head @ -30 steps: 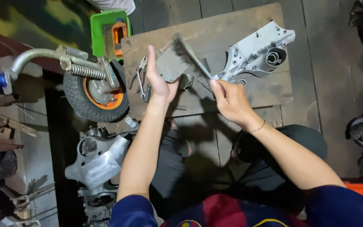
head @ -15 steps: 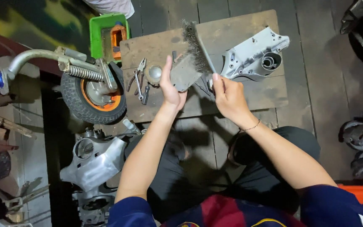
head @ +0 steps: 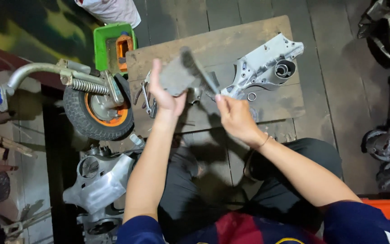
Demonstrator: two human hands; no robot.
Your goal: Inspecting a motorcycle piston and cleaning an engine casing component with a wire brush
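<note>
Raised since 0.5 s ago, the grey plate [head: 176,77] sits clamped in the left hand [head: 165,97], while the right hand [head: 235,117] beside it apparently grips a wire brush [head: 199,71] angled across it.

grey flat part [head: 175,76] showing dull and blurred | wire brush [head: 199,72] looking dark grey | cast housing [head: 267,68] shining silver-grey | board [head: 213,45] showing worn brown | wheel [head: 98,110] showing black tyre, orange hub | box [head: 100,47] glowing green, orange inside

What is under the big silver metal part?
The silver engine casing lies on a worn wooden board. A small metal ring sits beside it. Anything beneath the casing is hidden.
</note>
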